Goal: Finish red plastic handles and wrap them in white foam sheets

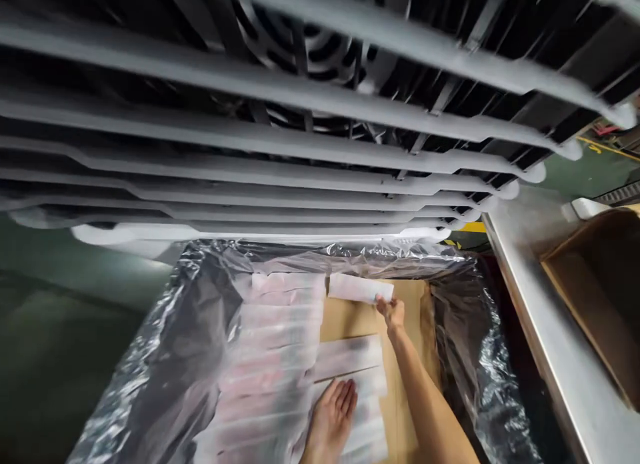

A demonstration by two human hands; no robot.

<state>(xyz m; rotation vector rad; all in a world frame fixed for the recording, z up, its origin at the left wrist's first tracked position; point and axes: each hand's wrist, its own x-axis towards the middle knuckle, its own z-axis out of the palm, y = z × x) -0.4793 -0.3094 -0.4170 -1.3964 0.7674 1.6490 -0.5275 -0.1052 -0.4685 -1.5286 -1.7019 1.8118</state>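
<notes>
Head view: far over flat brown cardboard (345,321), your right hand (391,311) pinches a whitish, rectangular, plastic-looking packet (356,288) by one end, likely for straight alignment; nearer, your left hand (333,407) lies unclenched.

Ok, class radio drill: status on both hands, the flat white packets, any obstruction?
Right hand pinching flat white rectangular packet. Left hand open over pale pinkish packets, contact unclear. Nothing visibly blocking either hand.

The single head-worn camera is looking forward and down, facing into the plastic liner (165,357) from above. Gray bars (200,132) are looming close across the upper half; the left hand (331,411) and right hand (393,312) are showing in the lower half.
</notes>
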